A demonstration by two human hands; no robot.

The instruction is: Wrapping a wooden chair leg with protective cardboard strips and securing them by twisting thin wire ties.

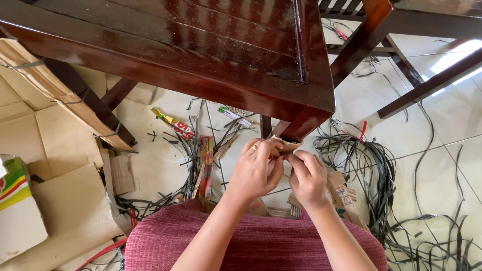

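Cardboard scrap pinched by left hand; right hand.

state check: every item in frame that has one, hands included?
left hand: fingers curled, pinching the cardboard scrap
right hand: fingers curled, pinching the same scrap
cardboard scrap: held up against the table corner, creased
wooden table: upright, glossy
cardboard boxes: flattened, opened out on the floor
black straps: loose, tangled on the tiles
printed wrappers: lying flat, scattered
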